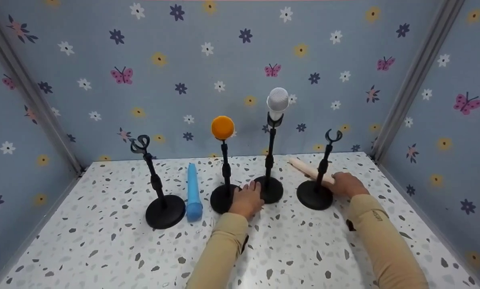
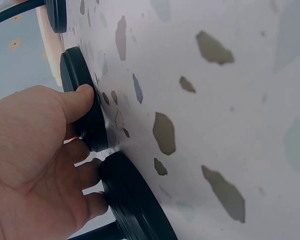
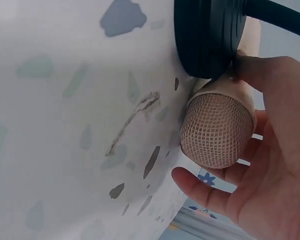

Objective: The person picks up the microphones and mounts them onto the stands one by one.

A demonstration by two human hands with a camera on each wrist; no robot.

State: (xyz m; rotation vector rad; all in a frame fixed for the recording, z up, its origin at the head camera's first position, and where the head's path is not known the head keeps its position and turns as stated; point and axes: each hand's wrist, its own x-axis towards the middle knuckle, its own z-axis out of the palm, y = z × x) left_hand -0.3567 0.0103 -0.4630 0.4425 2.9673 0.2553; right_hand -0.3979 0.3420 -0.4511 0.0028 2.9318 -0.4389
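Note:
My left hand (image 1: pixel 248 200) is between two round black bases. Its thumb and fingers pinch the rim of the base (image 2: pixel 82 100) of the microphone stand (image 1: pixel 269 160) holding a white microphone (image 1: pixel 278 100). Other fingertips touch or nearly touch the neighbouring base (image 2: pixel 132 200), under the stand (image 1: pixel 225 168) with the orange-headed microphone (image 1: pixel 222 127). At the right, my right hand (image 1: pixel 347 184) grips a pale peach microphone (image 3: pixel 218 131) near its mesh head, thumb on one side and fingers on the other. That microphone lies behind a stand (image 1: pixel 323 164) with a bare clip, which partly hides its handle.
A blue microphone (image 1: pixel 193 192) lies on the speckled white table (image 1: pixel 143 257). Left of it stands another black stand (image 1: pixel 155 182) with a bare clip. Flower-patterned panels (image 1: pixel 240 52) close off the back and both sides.

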